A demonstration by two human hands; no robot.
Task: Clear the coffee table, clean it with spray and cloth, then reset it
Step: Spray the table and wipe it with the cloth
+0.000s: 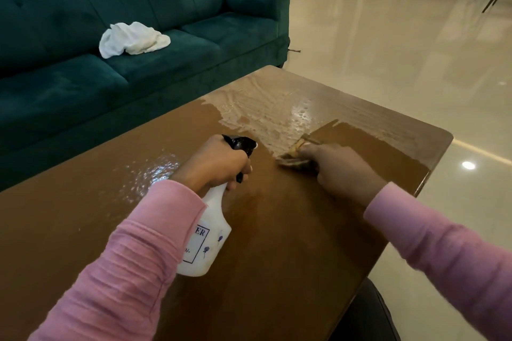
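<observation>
A green sofa (pixel 69 86) stands well beyond the left hand (pixel 216 163). The brown tabletop (pixel 277 243) spreads under both hands, with a soapy film (pixel 266 113) just beyond the right hand (pixel 338 169) and droplets (pixel 149 174) shining beside the left. A white rag (pixel 133 39) lies on the sofa seat. The left hand curls round the neck of a white bottle (pixel 205 241), tilted over the tabletop. The right hand, fingers bent, presses a small cloth (pixel 293 160) down at the film's edge.

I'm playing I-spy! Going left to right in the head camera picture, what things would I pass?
White towel on the sofa → spray bottle in the left hand → brown cloth in the right hand.
</observation>
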